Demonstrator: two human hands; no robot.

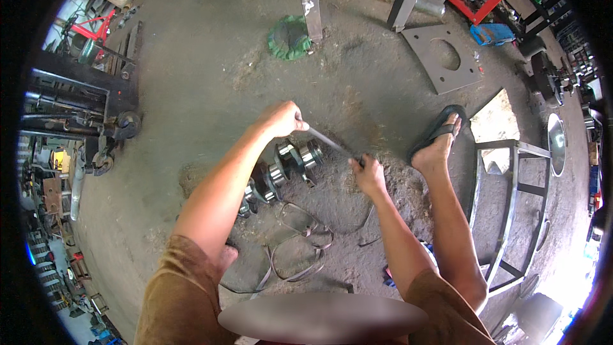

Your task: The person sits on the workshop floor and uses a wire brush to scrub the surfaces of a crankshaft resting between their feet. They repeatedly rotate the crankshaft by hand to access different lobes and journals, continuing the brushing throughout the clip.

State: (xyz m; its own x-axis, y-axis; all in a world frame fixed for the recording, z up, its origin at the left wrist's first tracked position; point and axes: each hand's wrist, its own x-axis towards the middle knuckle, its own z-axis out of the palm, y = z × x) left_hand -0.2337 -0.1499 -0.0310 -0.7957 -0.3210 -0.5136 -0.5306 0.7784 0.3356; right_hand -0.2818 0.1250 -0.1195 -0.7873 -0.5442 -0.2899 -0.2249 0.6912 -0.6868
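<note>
The left fingers (300,125) pinched one end of a grey strip (329,142); the right fingers (366,165) closed round its other end, and it ran straight between them. Just nearer the body lay the crankshaft (279,176), then a loose strap (295,277). The step in hand seemed to be holding the strip taut; the next move probably called for firm grips at both ends.

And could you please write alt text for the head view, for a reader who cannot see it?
A bare left hand and right hand hold a narrow grey strip straight between them, near a crankshaft on a dirty workshop floor. Loose loops of strip lie lower in view; a metal plate with a round hole lies upper right.
</note>
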